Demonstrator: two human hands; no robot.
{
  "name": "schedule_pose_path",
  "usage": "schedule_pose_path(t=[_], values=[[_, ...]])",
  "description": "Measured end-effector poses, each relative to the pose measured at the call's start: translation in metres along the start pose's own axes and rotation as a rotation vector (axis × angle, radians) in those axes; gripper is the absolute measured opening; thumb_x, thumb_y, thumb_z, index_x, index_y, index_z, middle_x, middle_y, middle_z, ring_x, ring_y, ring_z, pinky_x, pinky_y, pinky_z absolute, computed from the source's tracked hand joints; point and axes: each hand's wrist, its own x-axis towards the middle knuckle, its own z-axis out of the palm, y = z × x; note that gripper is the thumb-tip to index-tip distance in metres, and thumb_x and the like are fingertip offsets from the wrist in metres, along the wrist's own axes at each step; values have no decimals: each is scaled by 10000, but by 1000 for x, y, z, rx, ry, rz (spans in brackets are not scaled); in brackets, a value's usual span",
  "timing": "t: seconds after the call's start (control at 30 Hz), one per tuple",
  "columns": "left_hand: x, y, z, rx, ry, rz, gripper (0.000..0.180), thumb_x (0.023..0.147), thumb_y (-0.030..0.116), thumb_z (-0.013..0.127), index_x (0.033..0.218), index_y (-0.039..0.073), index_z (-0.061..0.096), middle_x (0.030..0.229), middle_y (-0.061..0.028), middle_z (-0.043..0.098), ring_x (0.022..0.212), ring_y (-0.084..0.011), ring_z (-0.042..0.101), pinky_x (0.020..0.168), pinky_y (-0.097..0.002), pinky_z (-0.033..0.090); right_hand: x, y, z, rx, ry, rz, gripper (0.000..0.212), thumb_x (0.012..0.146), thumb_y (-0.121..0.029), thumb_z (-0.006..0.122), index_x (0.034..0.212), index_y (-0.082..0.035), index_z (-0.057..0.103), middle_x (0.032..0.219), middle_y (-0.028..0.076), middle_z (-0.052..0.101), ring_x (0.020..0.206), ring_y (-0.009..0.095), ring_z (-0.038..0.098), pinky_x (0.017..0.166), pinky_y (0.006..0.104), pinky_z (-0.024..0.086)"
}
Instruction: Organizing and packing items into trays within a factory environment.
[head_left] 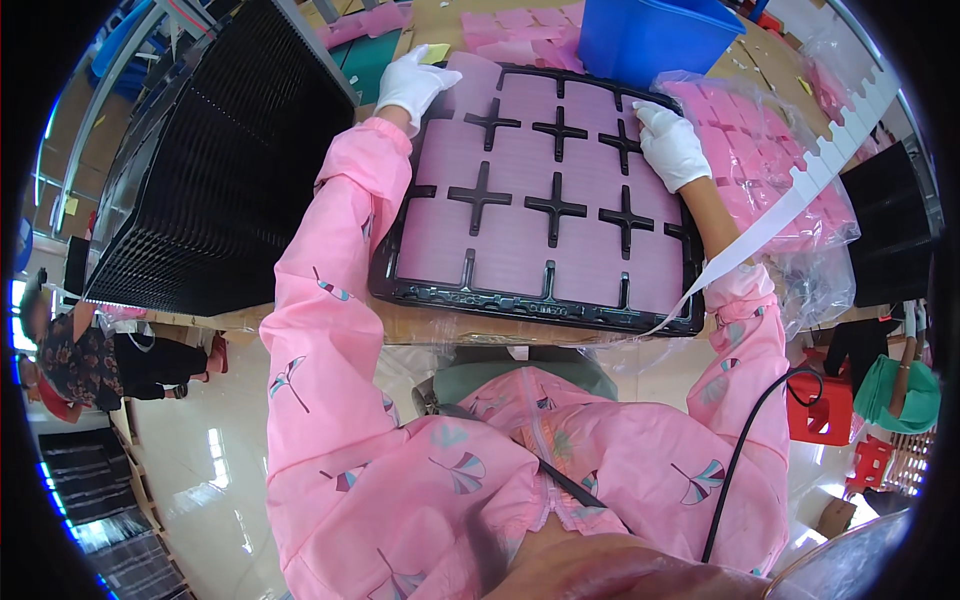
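Observation:
A black plastic tray lies on the table in front of me, with cross-shaped black dividers standing up through slots in a thin pink foam sheet. At the tray's far left corner is my white-gloved left hand. Its thumb reaches out onto the sheet's corner flap, with the fingers apart from it. My right hand, also gloved in white, is at the far right corner, its bent fingers close together on the edge of sheet and tray. What lies under those fingertips is hidden.
Tall stacks of black trays stand at the left. A blue bin is behind the tray. Pink sheets in clear plastic lie to the right, crossed by a white notched strip. Red stools and other people are farther off.

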Motion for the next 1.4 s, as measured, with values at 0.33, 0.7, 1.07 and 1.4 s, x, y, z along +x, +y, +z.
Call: schedule_pose_path(t=[0.33,0.7,1.07,1.4], values=[[-15,21,-6,533,264,116,523,775,298,660,1259,150,529,1049,-97,654,968,-297,614,836,-360,479,-2,-7,-1,44,53,-1,254,821,-87,510,1040,-52,633,1062,164,625,960,331,599,864,393,478],[-57,28,12,921,-461,554,673,918,548,360,1302,1,439,1354,-215,424,1239,-363,407,1031,-387,323,-2,-13,-15,-144,-340,-70,457,929,-373,421,1048,35,589,1255,236,498,1115,372,505,955,413,401],[-42,19,23,1003,-304,581,790,859,644,377,1258,-36,425,1314,-234,439,1206,-355,429,1003,-395,346,9,-23,-13,-221,-360,21,564,927,-462,397,1060,53,586,1191,227,511,1095,360,505,949,413,401],[-61,42,18,1194,-442,424,902,838,700,329,1363,-33,340,1408,-211,354,1310,-323,334,1102,-379,216,9,-47,-43,-272,-625,131,653,910,-520,386,1105,76,567,1225,243,494,1122,365,496,964,412,396]])
